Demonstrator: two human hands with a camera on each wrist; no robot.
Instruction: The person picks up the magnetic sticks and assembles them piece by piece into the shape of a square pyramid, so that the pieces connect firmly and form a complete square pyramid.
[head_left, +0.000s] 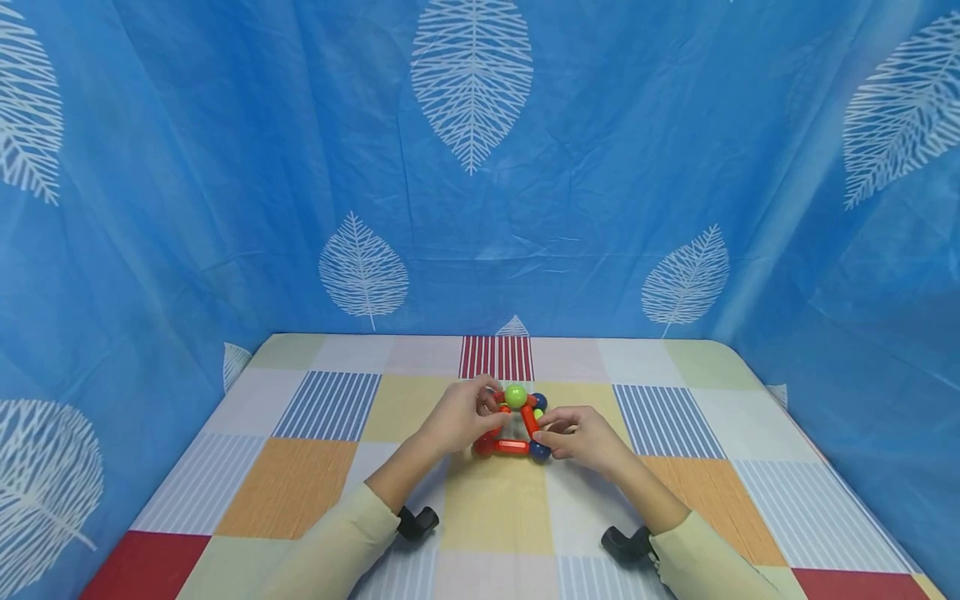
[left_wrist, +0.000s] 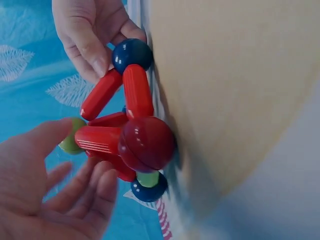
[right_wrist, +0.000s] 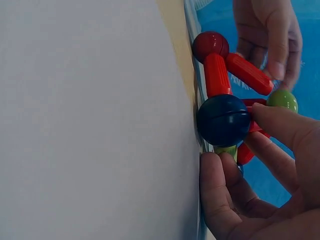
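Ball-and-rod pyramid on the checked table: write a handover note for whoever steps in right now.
Left hand: fingers curled at the pyramid's left side, near the green ball on top; whether it grips a rod is unclear.
Right hand: pinches the frame by the near blue ball.
The pyramid stands mid-table on a yellow square, red rods joined by a red ball and blue balls.
Done: base and slanted rods meet at the top ball.
Left: no loose pieces in view; probably just check the joints hold.

Staged tabletop recording booth, not a lived-in room.
Closed in on three sides by blue leaf-print curtain [head_left: 480, 208], with a table [head_left: 300, 475] under a checked patchwork cloth, lit evenly.
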